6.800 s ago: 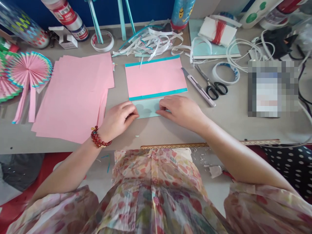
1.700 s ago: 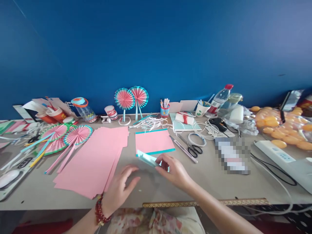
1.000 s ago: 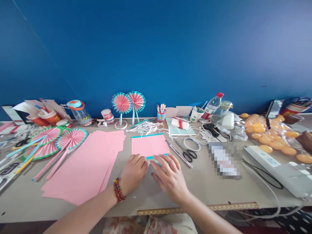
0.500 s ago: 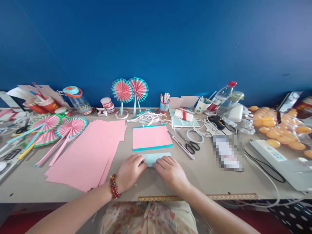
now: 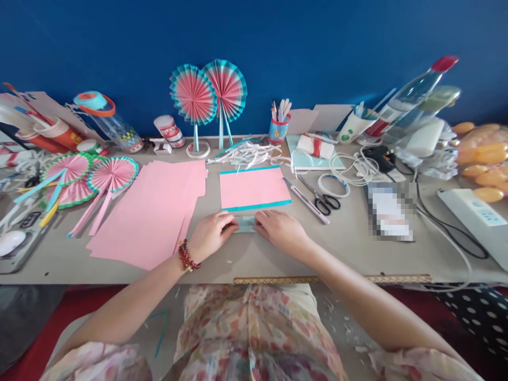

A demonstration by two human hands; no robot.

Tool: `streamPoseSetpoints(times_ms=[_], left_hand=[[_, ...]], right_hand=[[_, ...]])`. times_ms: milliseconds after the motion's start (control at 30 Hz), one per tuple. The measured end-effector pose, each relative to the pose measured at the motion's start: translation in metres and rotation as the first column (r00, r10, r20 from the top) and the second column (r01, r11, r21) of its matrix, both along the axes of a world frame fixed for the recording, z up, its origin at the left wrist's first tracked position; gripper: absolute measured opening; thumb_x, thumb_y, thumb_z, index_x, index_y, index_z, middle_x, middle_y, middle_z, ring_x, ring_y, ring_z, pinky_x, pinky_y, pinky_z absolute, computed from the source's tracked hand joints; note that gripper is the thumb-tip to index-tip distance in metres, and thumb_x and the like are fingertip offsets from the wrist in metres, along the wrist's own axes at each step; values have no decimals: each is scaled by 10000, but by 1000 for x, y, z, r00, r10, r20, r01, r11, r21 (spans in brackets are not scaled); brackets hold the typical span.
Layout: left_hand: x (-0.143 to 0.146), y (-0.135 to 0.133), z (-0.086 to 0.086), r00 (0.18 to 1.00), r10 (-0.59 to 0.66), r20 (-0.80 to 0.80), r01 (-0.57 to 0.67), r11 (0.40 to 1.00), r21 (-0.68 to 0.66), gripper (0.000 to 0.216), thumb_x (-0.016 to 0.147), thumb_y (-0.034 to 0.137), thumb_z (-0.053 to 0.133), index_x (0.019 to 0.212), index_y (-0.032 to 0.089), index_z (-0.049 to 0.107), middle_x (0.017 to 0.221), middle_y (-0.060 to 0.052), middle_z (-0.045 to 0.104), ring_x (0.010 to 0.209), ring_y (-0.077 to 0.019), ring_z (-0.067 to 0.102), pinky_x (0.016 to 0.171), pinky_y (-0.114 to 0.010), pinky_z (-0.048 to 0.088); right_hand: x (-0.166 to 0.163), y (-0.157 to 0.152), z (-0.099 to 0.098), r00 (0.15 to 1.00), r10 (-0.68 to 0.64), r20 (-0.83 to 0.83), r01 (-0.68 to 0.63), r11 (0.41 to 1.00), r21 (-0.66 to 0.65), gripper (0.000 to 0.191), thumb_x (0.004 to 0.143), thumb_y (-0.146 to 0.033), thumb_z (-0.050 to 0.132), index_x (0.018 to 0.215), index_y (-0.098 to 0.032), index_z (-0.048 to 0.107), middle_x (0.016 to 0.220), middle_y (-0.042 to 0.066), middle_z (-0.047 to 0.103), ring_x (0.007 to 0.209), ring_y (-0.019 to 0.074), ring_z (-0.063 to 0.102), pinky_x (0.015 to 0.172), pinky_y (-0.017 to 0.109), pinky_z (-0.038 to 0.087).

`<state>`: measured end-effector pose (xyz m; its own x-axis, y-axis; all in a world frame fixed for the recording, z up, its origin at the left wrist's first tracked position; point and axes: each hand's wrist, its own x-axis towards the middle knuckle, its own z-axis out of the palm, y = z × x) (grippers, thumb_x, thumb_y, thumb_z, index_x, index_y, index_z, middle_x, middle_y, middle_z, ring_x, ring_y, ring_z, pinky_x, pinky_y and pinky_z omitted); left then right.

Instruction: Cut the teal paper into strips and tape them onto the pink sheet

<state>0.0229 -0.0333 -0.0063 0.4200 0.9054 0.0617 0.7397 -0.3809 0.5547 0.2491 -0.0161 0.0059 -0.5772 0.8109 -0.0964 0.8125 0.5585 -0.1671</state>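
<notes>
A narrow pale blue-green paper [image 5: 246, 224] lies flat near the table's front, between my two hands. My left hand [image 5: 212, 233] has its fingers closed on the paper's left end, thumb at the near edge. At the right end, my right hand [image 5: 282, 232] presses its bent fingers together over the paper. Both ends of the paper are hidden under the fingers. Just beyond my hands is a pink sheet with blue bands [image 5: 256, 188] along its far and near edges.
A stack of pink paper [image 5: 151, 211] spreads to the left, beside pleated paper fans [image 5: 113, 174]. Right of the banded sheet lie a utility knife [image 5: 307, 201], scissors [image 5: 325, 201] and a tape roll [image 5: 334, 186]. Two more fans [image 5: 224, 90] stand against the wall. A power strip [image 5: 476, 214] sits far right.
The view has tipped downward, showing more of my lap. The paper between my hands shows as a narrower strip, and its far corner above the right hand no longer shows. Both hands remain on it.
</notes>
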Motion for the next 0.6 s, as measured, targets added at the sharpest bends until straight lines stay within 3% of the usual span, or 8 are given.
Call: streamPoseSetpoints(times_ms=[333,600], left_hand=[[-8,14,-2,993,-107,38,110,991,-79,169,957,274,563,858,168,649,846,-4,621,747,-134,574,665,-232,382],[-7,15,-1,994,-107,-3,106,989,-106,179,965,288,555,867,160,633,853,7,601,713,-113,558,682,-225,401]], right_hand=[[5,6,-7,995,79,-59,-79,997,-4,226,1015,-334,490,964,-165,631,996,74,672,911,201,589,728,286,329],[5,11,-13,992,97,-83,-98,995,-16,230,1004,-322,463,931,-170,620,962,68,666,865,200,578,721,297,346]])
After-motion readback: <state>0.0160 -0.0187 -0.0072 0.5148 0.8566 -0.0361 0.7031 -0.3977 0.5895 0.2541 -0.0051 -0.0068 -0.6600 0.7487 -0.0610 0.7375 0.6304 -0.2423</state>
